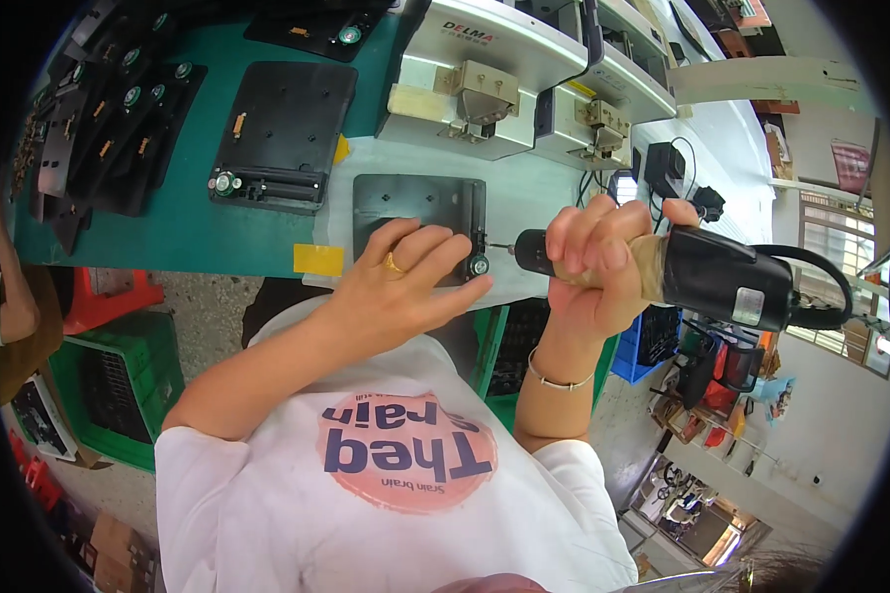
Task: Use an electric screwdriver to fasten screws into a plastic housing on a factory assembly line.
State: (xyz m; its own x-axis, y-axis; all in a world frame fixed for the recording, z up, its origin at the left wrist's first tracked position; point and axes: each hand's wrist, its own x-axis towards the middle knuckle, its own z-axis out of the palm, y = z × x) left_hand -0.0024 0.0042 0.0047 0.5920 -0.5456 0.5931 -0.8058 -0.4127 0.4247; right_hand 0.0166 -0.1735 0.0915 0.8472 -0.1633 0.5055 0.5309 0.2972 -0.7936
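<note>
Right hand [593, 252] is clamped around the power screwdriver [719, 272], as I see from my distant place, and the thin bit [501, 246] points to the right edge of the black plate [391, 198]. I cannot tell if they touch. Left hand [405, 267] lies over this plate, with fingers apart. It is on a pale sheet [532, 190] upon the tabletop [173, 237], beside a second black plate [282, 124].
</note>
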